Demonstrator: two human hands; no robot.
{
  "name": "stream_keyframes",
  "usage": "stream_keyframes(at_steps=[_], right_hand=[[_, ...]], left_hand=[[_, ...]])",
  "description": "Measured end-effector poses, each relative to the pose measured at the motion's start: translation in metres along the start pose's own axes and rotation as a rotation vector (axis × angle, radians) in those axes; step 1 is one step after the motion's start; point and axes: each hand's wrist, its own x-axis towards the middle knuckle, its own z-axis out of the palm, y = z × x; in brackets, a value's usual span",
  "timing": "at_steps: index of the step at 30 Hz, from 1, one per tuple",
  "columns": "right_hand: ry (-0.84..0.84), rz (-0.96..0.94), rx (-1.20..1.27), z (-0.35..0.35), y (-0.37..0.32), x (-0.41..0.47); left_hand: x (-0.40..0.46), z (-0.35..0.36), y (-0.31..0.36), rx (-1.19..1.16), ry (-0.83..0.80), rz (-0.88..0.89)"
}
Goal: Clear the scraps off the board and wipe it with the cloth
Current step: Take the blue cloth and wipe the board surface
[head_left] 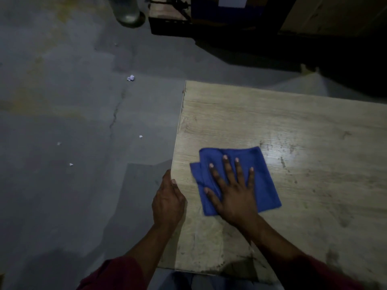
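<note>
Blue cloth (pixel 236 178) lay folded near the left edge of the pale wooden board (pixel 293 126), pinned flat under the right hand (pixel 234 193), whose fingers were spread open on it. The left hand (pixel 167 201) gripped the board's left edge, thumb on top. Small white scraps (pixel 130 78) were scattered on the grey floor (pixel 62 101) beside the board
</note>
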Motion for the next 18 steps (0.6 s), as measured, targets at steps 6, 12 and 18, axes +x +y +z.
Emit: stream_keyframes(at_steps=[6,12,18], right_hand=[[-0.012,0.041,0.026,0.001,0.004,0.027],[-0.034,-0.071,0.050,0.001,0.020,0.001],[0.001,0.002,0.045,-0.006,0.037,0.075]], left_hand=[[0.060,0.016,0.042,0.070,-0.059,-0.113],[0.082,0.028,0.054,0.125,-0.032,-0.172],[0.085,0.031,0.062,0.212,-0.043,-0.219]])
